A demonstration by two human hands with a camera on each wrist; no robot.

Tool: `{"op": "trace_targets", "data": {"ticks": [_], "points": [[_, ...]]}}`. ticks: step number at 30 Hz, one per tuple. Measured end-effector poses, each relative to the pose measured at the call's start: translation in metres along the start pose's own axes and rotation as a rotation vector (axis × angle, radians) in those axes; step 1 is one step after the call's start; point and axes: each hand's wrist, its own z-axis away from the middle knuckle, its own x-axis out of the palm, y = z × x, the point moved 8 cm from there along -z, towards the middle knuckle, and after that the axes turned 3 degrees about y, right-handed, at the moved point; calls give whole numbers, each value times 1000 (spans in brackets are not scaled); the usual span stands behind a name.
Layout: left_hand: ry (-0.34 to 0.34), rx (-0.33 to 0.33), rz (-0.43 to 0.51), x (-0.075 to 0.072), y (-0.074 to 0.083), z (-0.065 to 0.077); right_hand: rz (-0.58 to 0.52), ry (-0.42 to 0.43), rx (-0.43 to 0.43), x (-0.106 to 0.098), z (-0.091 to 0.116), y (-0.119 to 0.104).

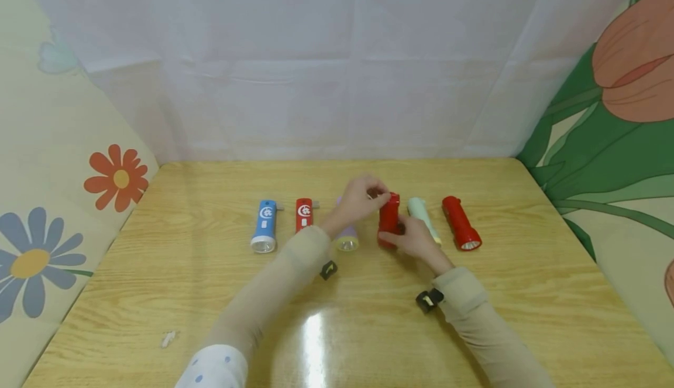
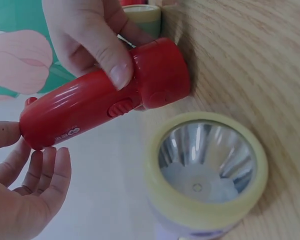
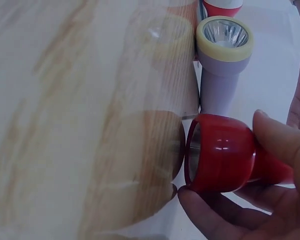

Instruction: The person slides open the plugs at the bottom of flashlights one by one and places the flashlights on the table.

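Observation:
Both hands are on a red flashlight (image 1: 388, 217), tilted with its head low at the wooden table and its tail end raised. My left hand (image 1: 359, 198) pinches the tail end between thumb and fingertips, as the left wrist view shows. My right hand (image 1: 417, 239) grips the neck, thumb on the near side, beside the ribbed switch (image 2: 121, 107). In the right wrist view the flashlight's head (image 3: 222, 152) points toward the tabletop. A purple flashlight with a yellow rim (image 1: 347, 241) lies partly hidden under my left forearm. A pale green flashlight (image 1: 419, 209) lies behind my right hand.
Another red flashlight (image 1: 461, 224) lies at the right end of the row. To the left are a blue flashlight (image 1: 265, 227) and a red one with a white logo (image 1: 303, 215). A small whitish scrap (image 1: 168, 339) lies on the table (image 1: 131, 294) at the front left.

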Motion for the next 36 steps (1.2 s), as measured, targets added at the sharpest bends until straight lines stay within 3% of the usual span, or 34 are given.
{"op": "trace_targets", "data": {"ticks": [13, 25, 36], "points": [[14, 36, 22, 2, 7, 9, 14, 9, -9, -3, 1, -2], [-5, -92, 86, 5, -1, 9, 42, 40, -4, -3, -1, -2], [-21, -110, 98, 7, 1, 10, 14, 24, 9, -1, -2, -2]]}}
